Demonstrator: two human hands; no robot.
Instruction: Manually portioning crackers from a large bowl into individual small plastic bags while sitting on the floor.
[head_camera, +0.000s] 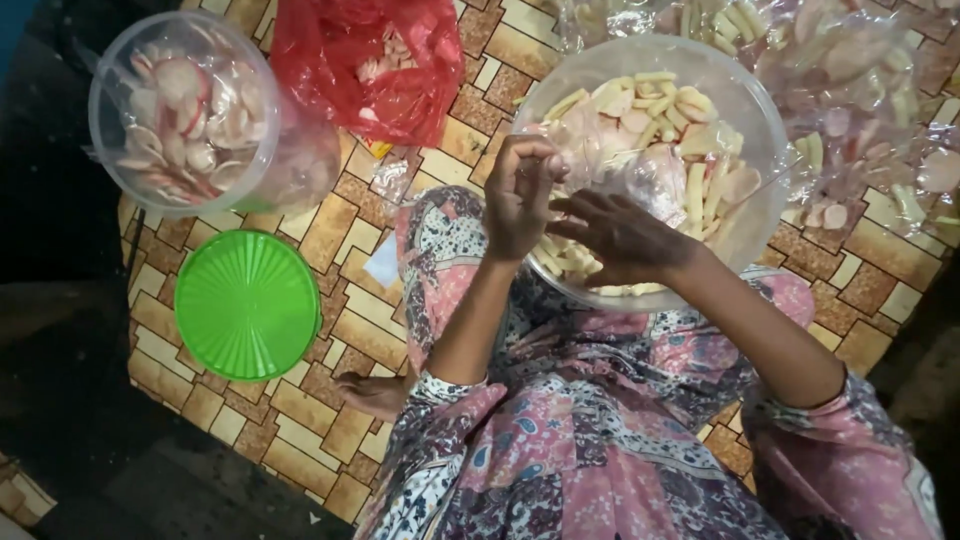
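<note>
Directly above the clear bowl of crackers (655, 150), both forearms are raised; a thin plastic bag (590, 150) is pinched by the left hand (520, 195) and touched by the loosely spread right hand (620, 235).

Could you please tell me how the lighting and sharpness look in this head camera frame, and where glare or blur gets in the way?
Head view: light is even on the clear bowl and both hands, left hand and right hand; the plastic bags show white glare; the left edge falls into dark shadow; the fingertips look slightly soft; the green lid is crisp.
</note>
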